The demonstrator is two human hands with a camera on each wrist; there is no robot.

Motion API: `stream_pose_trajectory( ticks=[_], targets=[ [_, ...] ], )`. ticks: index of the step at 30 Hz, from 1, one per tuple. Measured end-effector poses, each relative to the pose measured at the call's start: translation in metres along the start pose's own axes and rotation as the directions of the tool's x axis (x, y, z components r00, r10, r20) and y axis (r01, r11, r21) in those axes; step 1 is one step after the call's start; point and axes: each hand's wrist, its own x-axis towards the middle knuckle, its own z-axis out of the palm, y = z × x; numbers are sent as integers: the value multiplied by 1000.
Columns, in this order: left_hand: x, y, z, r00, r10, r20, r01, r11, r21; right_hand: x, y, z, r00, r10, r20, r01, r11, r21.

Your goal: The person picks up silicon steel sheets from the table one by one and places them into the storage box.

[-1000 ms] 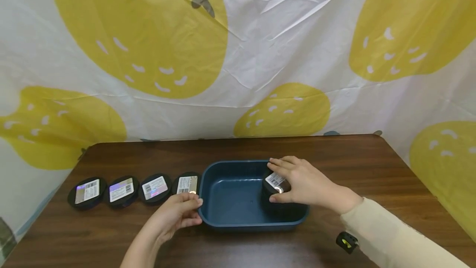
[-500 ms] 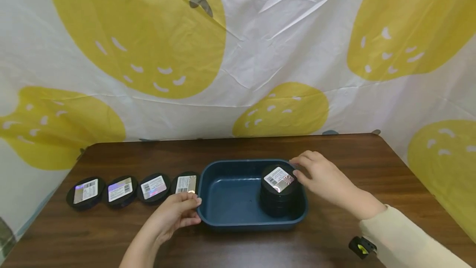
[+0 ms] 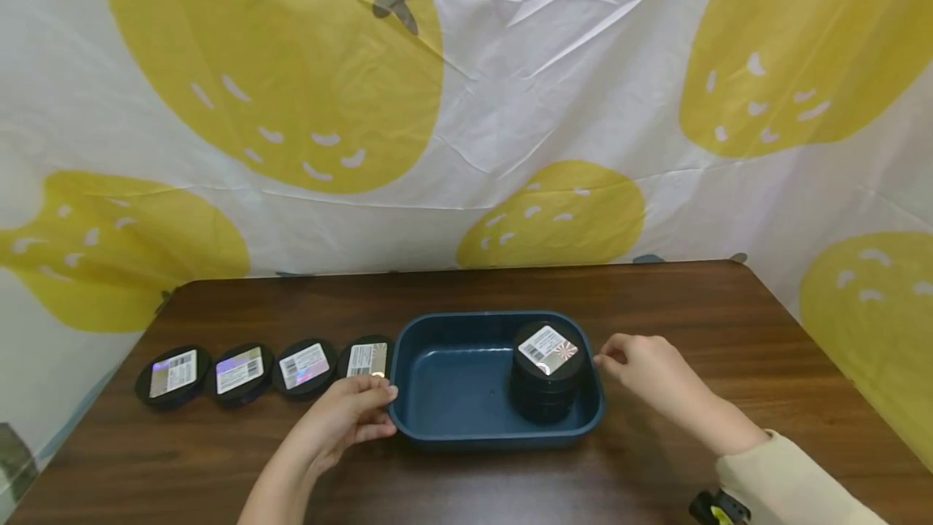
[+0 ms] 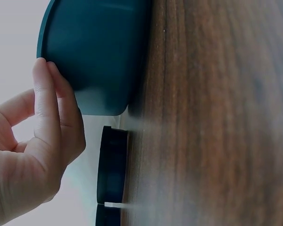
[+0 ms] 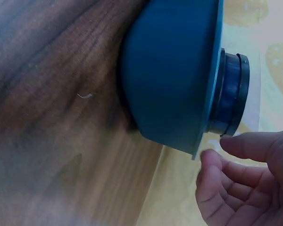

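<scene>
A dark blue rectangular tub (image 3: 466, 437) sits mid-table. My left hand (image 3: 350, 420) holds its left rim, thumb on top and fingers against the outside wall (image 4: 94, 56). Inside the tub, at its right end, round black jars stand stacked; the top jar (image 3: 548, 351) has a white-and-silver label and rises above the rim in the right wrist view. My right hand (image 3: 649, 371) is just outside the tub's right rim, fingers bent, thumb and fingertips slightly apart with nothing between them.
Left of the tub, several black round jars with labelled lids, such as the leftmost jar (image 3: 172, 377), stand in a row on the brown wooden table (image 3: 219, 460). The nearest jar (image 3: 367, 356) is close to the tub's left wall. Behind hangs a lemon-patterned cloth (image 3: 510, 104).
My right hand has let go of the top jar in the tub and moved right and down to beside the right rim. My left hand stays on the left rim.
</scene>
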Motion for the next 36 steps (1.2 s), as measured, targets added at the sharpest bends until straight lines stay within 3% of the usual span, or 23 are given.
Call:
stream_pose_trajectory(
  ticks=[4, 8, 15, 25, 36],
  targets=[
    [1, 0, 0, 1000, -1, -2, 1, 1000, 4, -4, 1, 6, 993, 72, 94, -79, 994, 75],
    [1, 0, 1, 1000, 2, -9, -2, 1000, 1, -6, 1, 12, 978, 160, 137, -188, 955, 227],
    [2, 0, 1, 1000, -1, -14, 1, 1000, -2, -6, 2, 18, 933, 298, 204, -361, 780, 512],
    [2, -1, 0, 1000, -6, -11, 6, 1000, 9, -5, 7, 26, 893, 290, 343, -449, 556, 700],
    [2, -1, 0, 1000, 25, 1, -25, 999, 22, -9, 4, 32, 878, 335, 342, -467, 441, 766]
  ],
)
